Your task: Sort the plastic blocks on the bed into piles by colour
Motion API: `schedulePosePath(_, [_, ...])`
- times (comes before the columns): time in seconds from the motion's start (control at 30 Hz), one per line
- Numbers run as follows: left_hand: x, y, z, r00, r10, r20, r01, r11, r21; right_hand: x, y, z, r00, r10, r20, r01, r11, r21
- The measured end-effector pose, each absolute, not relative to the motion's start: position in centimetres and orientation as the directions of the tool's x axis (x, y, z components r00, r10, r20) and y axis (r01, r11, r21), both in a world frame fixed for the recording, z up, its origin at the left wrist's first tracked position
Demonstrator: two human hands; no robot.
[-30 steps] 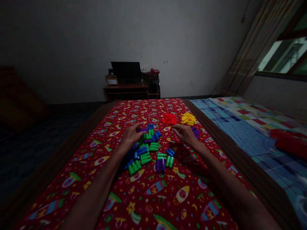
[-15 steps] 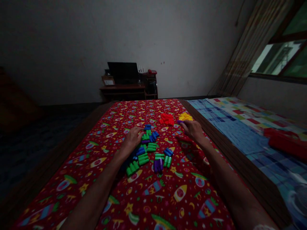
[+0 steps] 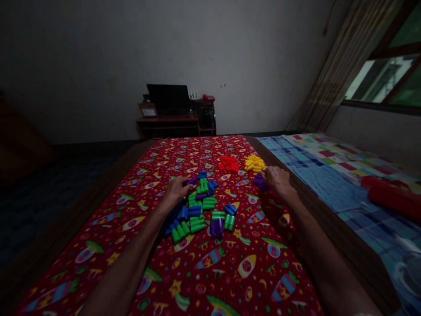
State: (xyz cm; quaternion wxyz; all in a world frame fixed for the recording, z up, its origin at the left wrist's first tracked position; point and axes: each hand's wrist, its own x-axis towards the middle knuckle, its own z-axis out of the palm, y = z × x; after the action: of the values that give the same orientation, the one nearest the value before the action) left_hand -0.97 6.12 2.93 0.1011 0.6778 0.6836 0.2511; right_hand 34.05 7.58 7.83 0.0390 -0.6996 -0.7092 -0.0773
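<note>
My left hand (image 3: 178,188) is closed on a purple piece (image 3: 191,181) at the far left of a mixed heap of green (image 3: 204,186), blue (image 3: 194,211) and purple blocks. By the right edge of the red patterned cloth, my right hand (image 3: 277,177) is beside a few purple pieces (image 3: 259,181); its fingertips are too small and dark to tell whether they grip one. A yellow pile (image 3: 254,163) lies just beyond that hand, with a red pile (image 3: 228,163) to its left. Nearer me are a separate purple block (image 3: 216,228) and a green one (image 3: 229,222).
The red cloth (image 3: 210,303) covers a long table with dark brown edges (image 3: 355,250). To the right lies a blue checked bedspread (image 3: 315,175) with a red bag (image 3: 394,197). A desk with a monitor (image 3: 169,98) stands at the far wall.
My right hand has moved right and nearer, from the yellow pile to the purple pieces. My left hand has shifted slightly left and now has a purple piece at its fingers.
</note>
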Motion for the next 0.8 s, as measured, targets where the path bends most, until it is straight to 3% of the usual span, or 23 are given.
schedulePosePath(0.07, [-0.5,5.9,3.5,-0.105,0.953,0.285,0.831,-0.073,0.551,32.5,7.0,7.9,-0.096,0.969,0.228,0.992,0.111,-0.053])
schedulePosePath(0.13, [0.7,5.3,4.0,-0.081,0.945,0.317,0.754,-0.150,0.640,30.4,6.3,7.4,-0.280,0.915,0.292,0.903,0.354,-0.245])
schedulePosePath(0.23, [3.7,4.2,4.4,0.021,0.951,0.309,0.638,-0.251,0.728,27.3,5.2,6.0,-0.496,0.768,0.406,0.564,0.640,-0.521])
schedulePosePath(0.3, [5.2,3.5,4.5,0.124,0.944,0.305,0.602,-0.315,0.734,26.0,4.9,5.1,-0.555,0.713,0.428,0.425,0.686,-0.590])
schedulePosePath(0.43, [5.0,2.9,4.7,0.214,0.930,0.299,0.714,-0.358,0.602,27.0,6.1,4.8,-0.541,0.762,0.357,0.541,0.640,-0.546])
schedulePosePath(0.6, [2.2,2.6,4.3,0.240,0.963,0.122,0.930,-0.264,0.256,32.7,8.8,5.9,-0.244,0.923,0.297,0.880,0.339,-0.333])
schedulePosePath(0.7, [1.8,2.6,3.9,0.237,0.970,0.058,0.949,-0.244,0.199,35.4,9.3,6.1,-0.107,0.968,0.227,0.961,0.159,-0.227])
schedulePosePath(0.8, [1.5,3.1,4.3,0.228,0.967,0.112,0.937,-0.249,0.244,36.6,9.2,6.2,-0.003,0.983,0.186,0.984,0.036,-0.174])
